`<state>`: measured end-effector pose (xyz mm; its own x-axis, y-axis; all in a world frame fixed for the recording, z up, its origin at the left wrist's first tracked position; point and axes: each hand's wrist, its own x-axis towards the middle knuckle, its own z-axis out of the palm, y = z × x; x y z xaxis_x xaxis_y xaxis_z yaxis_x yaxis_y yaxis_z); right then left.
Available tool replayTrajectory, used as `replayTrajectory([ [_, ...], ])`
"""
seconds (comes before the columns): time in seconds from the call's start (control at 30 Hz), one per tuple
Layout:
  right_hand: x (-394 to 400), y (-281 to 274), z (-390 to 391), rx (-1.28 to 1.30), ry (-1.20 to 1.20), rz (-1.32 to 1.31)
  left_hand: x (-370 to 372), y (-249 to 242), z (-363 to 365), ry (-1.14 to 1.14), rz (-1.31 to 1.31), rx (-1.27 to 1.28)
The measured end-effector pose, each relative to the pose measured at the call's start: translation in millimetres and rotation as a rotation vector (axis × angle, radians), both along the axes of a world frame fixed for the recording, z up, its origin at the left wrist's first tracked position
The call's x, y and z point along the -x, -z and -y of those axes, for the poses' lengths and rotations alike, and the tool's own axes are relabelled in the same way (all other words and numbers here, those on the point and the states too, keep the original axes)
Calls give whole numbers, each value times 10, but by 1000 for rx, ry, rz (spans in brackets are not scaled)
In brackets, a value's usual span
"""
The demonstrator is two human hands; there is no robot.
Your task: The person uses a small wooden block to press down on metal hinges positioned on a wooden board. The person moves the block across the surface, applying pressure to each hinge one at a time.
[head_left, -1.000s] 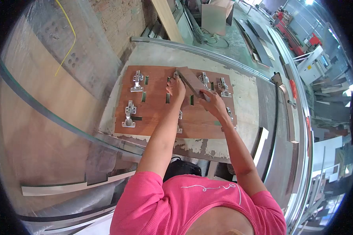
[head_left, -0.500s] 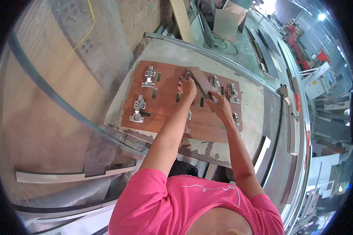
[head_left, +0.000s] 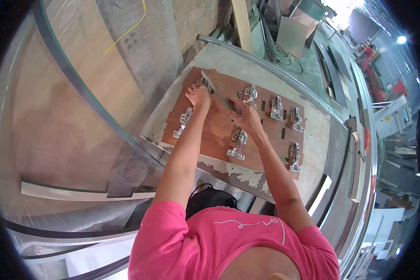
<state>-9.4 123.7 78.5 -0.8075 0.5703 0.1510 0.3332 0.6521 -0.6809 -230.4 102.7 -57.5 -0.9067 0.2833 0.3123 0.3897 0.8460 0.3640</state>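
A reddish-brown wooden panel [head_left: 211,133] with cut slots lies flat in front of me, with several metal cabinet hinges standing on it. At its far left corner my left hand [head_left: 199,96] has curled fingers around a hinge [head_left: 204,83], which they partly hide. A narrow wooden strip [head_left: 222,99], smeared by motion, slants from that hinge toward my right hand [head_left: 247,115], whose fingers close on its near end. Closest to my left forearm is another hinge [head_left: 184,122]. Below my right hand stands a hinge [head_left: 238,143], and one more [head_left: 250,94] is just beyond it.
The panel rests on a worn, paint-chipped table [head_left: 319,121] with a metal rail [head_left: 275,70] along its far edge. Large plastic-wrapped boards [head_left: 88,102] lean on the left. A brick wall [head_left: 198,21] rises behind, and sheet material [head_left: 331,70] lies on the floor beyond.
Both hands and the wooden strip have moved left across the panel, from the middle hinges to the far left corner hinge. The camera view has shifted, so the panel appears farther right.
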Motion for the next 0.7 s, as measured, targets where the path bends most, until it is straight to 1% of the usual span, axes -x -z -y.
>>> replayTrajectory([
  [0.03, 33, 12, 3, 1, -2, 53, 37, 43, -15, -19, 158, 19],
  [0.07, 61, 26, 11, 2, -6, 106, 18, 25, 15, -24, 162, 19],
  [0.13, 69, 18, 23, -4, 8, 108, -41, -144, 84, 60, 155, 150],
  [0.17, 63, 21, 25, -5, 31, 109, -42, -193, 105, 55, 159, 149],
  [0.23, 83, 66, 1, -30, 19, 118, -53, -310, 119, 40, 417, -44],
  [0.27, 88, 73, 2, -53, 10, 126, -67, -263, 102, 43, 416, -43],
  [0.33, 99, 85, 8, -43, 12, 124, -118, -154, 98, -10, -22, 66],
  [0.4, 128, 84, 18, -38, 7, 121, -149, -220, 133, 14, -5, 52],
  [0.47, 111, 105, 42, -88, 8, 52, -144, -206, 141, 44, 18, 44],
  [0.53, 127, 190, -8, -84, -6, 61, -102, -133, 102, 33, 29, 80],
  [0.57, 140, 168, 8, -80, -23, 69, -105, -128, 101, 35, 29, 80],
  [0.63, 127, 108, 35, -89, -1, 93, -78, -136, 87, 46, 107, 54],
  [0.7, 128, 75, 70, -97, 16, 124, -84, -138, 108, 53, 94, 72],
])
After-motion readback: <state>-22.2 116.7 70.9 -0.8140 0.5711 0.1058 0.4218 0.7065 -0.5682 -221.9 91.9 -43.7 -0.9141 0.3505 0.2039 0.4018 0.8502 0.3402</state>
